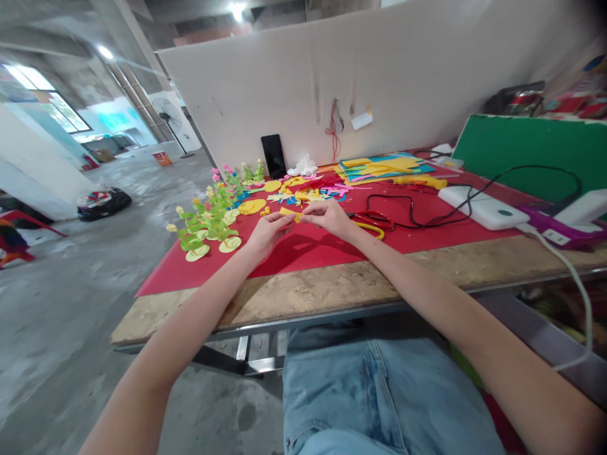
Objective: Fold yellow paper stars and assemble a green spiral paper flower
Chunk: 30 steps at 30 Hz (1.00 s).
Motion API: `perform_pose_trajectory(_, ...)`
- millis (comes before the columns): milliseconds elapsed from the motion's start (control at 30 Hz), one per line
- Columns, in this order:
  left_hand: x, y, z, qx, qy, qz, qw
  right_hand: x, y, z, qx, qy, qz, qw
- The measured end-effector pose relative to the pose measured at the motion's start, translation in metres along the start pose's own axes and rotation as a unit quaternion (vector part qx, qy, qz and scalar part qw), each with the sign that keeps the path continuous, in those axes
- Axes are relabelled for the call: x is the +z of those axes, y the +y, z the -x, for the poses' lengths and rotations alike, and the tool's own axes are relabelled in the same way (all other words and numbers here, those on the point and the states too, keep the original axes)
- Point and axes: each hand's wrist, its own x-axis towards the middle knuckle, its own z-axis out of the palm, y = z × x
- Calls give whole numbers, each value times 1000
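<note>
Between my two hands, above the red sheet [403, 234] on the table, is a small strip of yellow paper [298, 216]. My left hand [271, 235] pinches its left end, and the fingertips of my right hand [332, 218] close on its right end. Just beyond lie yellow paper discs [251, 206] and many cut paper scraps [308, 188]. Left of my left hand stand several small green paper plants [203, 221] on round pale bases. Red-handled scissors [377, 220] and a yellow-handled tool [370, 229] rest beside my right wrist, partly hidden by it.
A black phone [274, 157] leans on the white panel, next to crumpled white tissue [303, 165]. Stacked coloured sheets [384, 165] and a yellow glue gun [420, 182] lie at the back right. A white power strip [484, 207], black cable and green board [535, 151] occupy the right side.
</note>
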Motion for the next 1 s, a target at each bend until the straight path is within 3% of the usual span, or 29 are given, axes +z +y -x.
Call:
perform_pose_trajectory(200,-1,2,-1,-13,6,-4,1000,-1,-2,1,24,-12,3,1000)
perform_pose_trajectory(633,1,-1,1,29,16,-34,999,-2,-1,2,40,-22,27,999)
perform_pose_trajectory(867,-2,-6,-1,48,20,-131,990,-3,-2,1,77,-98,30,992)
perform_pose_trajectory(1000,-1,-6,-1,67,33,-146,986,-3,-3,1,91,-83,8,992)
